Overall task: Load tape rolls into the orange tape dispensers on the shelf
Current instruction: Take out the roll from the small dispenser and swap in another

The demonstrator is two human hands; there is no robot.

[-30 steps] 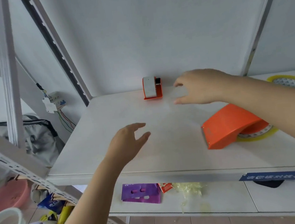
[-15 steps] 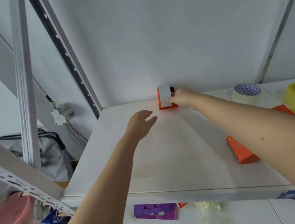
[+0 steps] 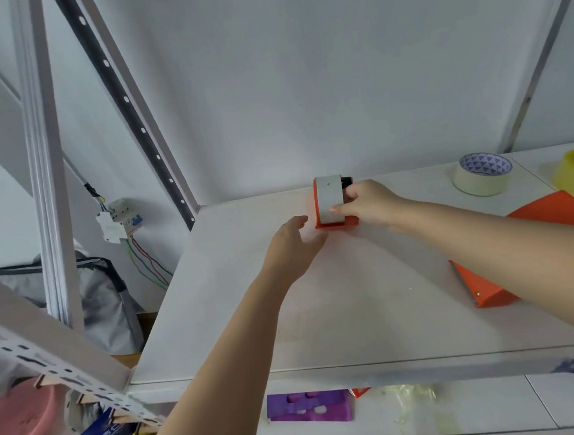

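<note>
Right hand [image 3: 368, 204] pinches the small orange tape dispenser [image 3: 329, 202] at the shelf [image 3: 353, 298] back, likely to draw it nearer, while the left hand [image 3: 289, 248] hovers spread alongside, ready to steady it.

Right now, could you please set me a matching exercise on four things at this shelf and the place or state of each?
Things:
1. small orange dispenser
2. cream tape roll
3. large orange dispenser
4. left hand

Place or state:
A. partly hidden by the right forearm
B. open, holding nothing
C. gripped by the right hand
D. lying flat at the back of the shelf, untouched

Pairs: 1-C, 2-D, 3-A, 4-B.
</note>
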